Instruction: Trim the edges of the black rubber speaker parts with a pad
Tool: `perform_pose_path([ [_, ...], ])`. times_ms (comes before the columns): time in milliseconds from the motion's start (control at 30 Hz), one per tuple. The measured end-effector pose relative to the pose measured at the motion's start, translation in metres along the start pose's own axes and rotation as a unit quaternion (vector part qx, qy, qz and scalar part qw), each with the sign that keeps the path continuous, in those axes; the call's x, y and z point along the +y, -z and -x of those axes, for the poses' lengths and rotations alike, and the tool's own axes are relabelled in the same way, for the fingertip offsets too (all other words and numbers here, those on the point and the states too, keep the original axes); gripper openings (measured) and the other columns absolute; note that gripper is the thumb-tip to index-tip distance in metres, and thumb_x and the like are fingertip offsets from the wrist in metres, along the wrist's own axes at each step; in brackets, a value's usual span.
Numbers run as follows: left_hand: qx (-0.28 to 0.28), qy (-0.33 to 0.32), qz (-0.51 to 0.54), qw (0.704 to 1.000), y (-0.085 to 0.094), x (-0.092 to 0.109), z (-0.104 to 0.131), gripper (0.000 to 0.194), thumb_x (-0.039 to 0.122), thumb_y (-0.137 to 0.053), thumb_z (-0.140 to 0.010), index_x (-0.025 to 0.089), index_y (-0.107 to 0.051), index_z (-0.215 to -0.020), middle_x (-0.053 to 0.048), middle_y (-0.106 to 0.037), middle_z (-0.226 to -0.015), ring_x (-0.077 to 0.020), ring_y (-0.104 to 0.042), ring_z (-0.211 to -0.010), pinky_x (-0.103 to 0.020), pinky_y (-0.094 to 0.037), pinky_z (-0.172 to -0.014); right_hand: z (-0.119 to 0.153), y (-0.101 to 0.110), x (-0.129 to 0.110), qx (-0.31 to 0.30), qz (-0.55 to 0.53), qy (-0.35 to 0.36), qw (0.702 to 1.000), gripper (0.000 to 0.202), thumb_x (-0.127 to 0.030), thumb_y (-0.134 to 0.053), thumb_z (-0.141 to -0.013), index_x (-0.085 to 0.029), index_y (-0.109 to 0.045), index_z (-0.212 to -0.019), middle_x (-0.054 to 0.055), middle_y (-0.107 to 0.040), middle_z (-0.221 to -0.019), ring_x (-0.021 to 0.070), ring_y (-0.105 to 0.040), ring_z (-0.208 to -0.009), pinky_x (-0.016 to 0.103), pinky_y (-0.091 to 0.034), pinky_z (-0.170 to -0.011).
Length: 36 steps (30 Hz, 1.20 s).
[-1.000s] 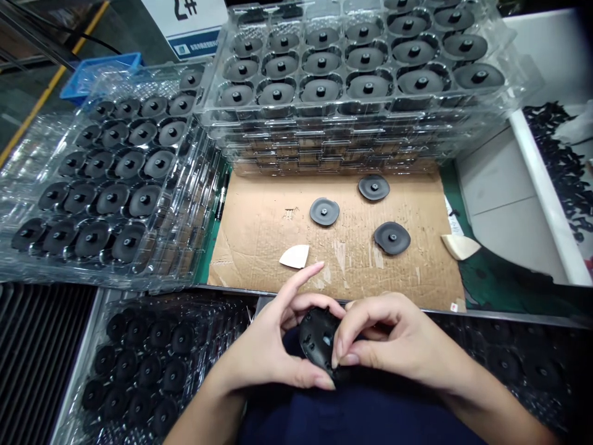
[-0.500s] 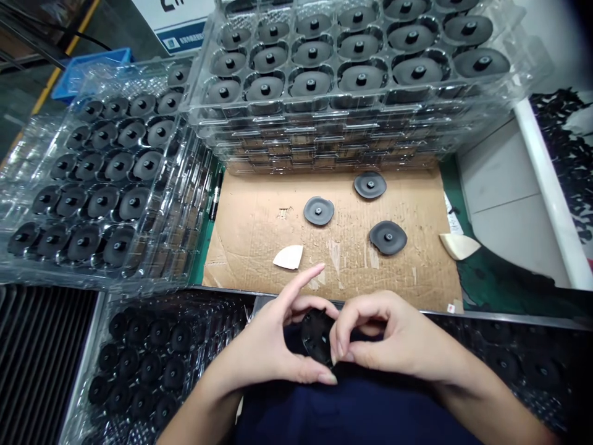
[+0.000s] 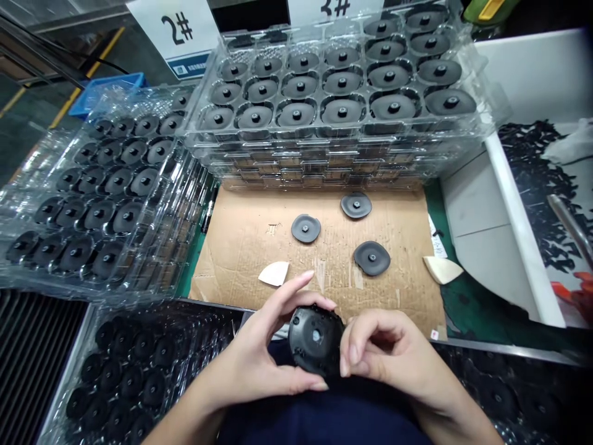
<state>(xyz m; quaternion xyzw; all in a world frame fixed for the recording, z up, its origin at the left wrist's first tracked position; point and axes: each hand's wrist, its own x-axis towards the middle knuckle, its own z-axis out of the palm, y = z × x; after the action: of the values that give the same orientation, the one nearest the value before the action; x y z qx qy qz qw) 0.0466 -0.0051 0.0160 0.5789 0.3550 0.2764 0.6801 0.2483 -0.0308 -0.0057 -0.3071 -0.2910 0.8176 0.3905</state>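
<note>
The disc, black and with a pale spot near its middle, is at the lower centre of the frame, between the two hands. It is tilted with its broad face toward the camera. The left hand curves around it from the left in a wide C: fingers along the upper edge, thumb by the lower edge, index finger stretched out clear above. The right hand is at the disc's right rim, thumb and fingertips drawn narrowly together; whether they pinch the rim or some small piece cannot be told.

Above the hands, the cardboard lies on the green surface. Three grey discs rest on it, well apart from the hands, each with a central stub facing up. A pale wedge lies near the left index fingertip; a second wedge lies by the cardboard's right edge. Clear trays of dark discs are stacked across the top, and a white bin stands at right.
</note>
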Motion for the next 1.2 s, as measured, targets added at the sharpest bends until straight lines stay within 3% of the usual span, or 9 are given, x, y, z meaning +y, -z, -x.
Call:
perform_pose_path([
  [100, 0.004, 0.019, -0.005, 1.0, -0.003, 0.002, -0.006, 0.095, 0.014, -0.077, -0.061, 0.036, -0.021, -0.136, -0.003, -0.052, -0.123, -0.0187, -0.048, -0.114, -0.026, -0.037, -0.098, 0.004, 0.008, 0.002, 0.016, 0.023, 0.015, 0.999, 0.006, -0.018, -0.068, -0.075, -0.022, -0.066, -0.079, -0.004, -0.058, -0.063, 0.0042, -0.052, -0.053, 0.015, -0.039, -0.051],
  [233, -0.002, 0.026, -0.013, 1.0, -0.007, 0.003, -0.013, 0.095, 0.014, -0.077, -0.061, 0.036, -0.021, -0.135, -0.003, -0.052, -0.123, -0.0189, -0.049, -0.114, -0.027, -0.038, -0.098, 0.008, 0.01, 0.0, 0.076, 0.174, 0.095, 0.977, 0.015, -0.016, -0.07, -0.072, -0.026, -0.065, -0.082, -0.002, -0.056, -0.078, 0.0084, -0.051, -0.069, 0.019, -0.037, -0.056],
  [433, -0.01, 0.026, -0.023, 0.999, -0.015, 0.004, -0.024, 0.095, 0.015, -0.077, -0.061, 0.036, -0.022, -0.135, -0.003, -0.052, -0.123, -0.0184, -0.047, -0.116, -0.026, -0.035, -0.1, 0.012, 0.008, -0.011, 0.055, 0.277, 0.139, 0.949, 0.022, -0.011, -0.064, -0.077, -0.03, -0.062, -0.088, -0.004, -0.061, -0.081, 0.0114, -0.056, -0.074, 0.023, -0.043, -0.064],
  [600, -0.014, 0.036, -0.041, 0.998, -0.02, 0.007, -0.034, 0.095, 0.013, -0.077, -0.061, 0.037, -0.022, -0.135, -0.002, -0.052, -0.123, -0.0169, -0.047, -0.116, -0.024, -0.035, -0.099, 0.013, 0.012, -0.014, 0.077, 0.261, 0.158, 0.949, 0.029, -0.003, -0.061, -0.076, -0.029, -0.061, -0.089, -0.004, -0.059, -0.08, 0.0093, -0.057, -0.076, 0.02, -0.045, -0.068],
  [900, -0.011, 0.038, -0.041, 0.998, -0.017, 0.01, -0.047, 0.097, 0.014, -0.078, -0.059, 0.038, -0.022, -0.135, -0.002, -0.052, -0.122, -0.0181, -0.047, -0.116, -0.027, -0.034, -0.1, 0.007, 0.016, -0.02, 0.137, 0.184, 0.138, 0.964, 0.023, -0.006, -0.067, -0.071, -0.027, -0.065, -0.079, -0.003, -0.059, -0.072, 0.0094, -0.057, -0.067, 0.017, -0.047, -0.058],
  [1033, 0.003, 0.048, -0.007, 0.999, -0.01, 0.009, -0.051, 0.098, 0.017, -0.08, -0.056, 0.038, -0.025, -0.134, -0.003, -0.053, -0.121, -0.0193, -0.049, -0.113, -0.03, -0.034, -0.098, 0.003, 0.017, -0.021, 0.165, 0.12, 0.101, 0.974, 0.016, -0.014, -0.074, -0.066, -0.025, -0.066, -0.074, -0.003, -0.061, -0.066, 0.0102, -0.058, -0.059, 0.018, -0.046, -0.053],
  [1100, 0.032, 0.081, 0.022, 0.996, -0.001, 0.006, -0.049, 0.095, 0.02, -0.083, -0.05, 0.034, -0.034, -0.13, -0.004, -0.056, -0.117, -0.0211, -0.051, -0.109, -0.032, -0.036, -0.096, 0.0, 0.018, -0.018, 0.199, 0.112, 0.077, 0.971, 0.01, -0.026, -0.075, -0.066, -0.024, -0.066, -0.069, -0.003, -0.061, -0.058, 0.0104, -0.057, -0.054, 0.019, -0.046, -0.053],
  [1200, 0.092, 0.185, 0.083, 0.975, 0.021, 0.003, -0.04, 0.052, 0.033, -0.083, -0.048, 0.019, -0.062, -0.093, -0.003, -0.065, -0.086, -0.0186, -0.06, -0.081, -0.028, -0.045, -0.074, -0.011, 0.025, -0.007, 0.204, 0.154, 0.015, 0.967, 0.029, -0.049, -0.058, -0.078, -0.022, -0.066, -0.071, -0.002, -0.057, -0.045, 0.0104, -0.053, -0.044, 0.022, -0.045, -0.055],
])
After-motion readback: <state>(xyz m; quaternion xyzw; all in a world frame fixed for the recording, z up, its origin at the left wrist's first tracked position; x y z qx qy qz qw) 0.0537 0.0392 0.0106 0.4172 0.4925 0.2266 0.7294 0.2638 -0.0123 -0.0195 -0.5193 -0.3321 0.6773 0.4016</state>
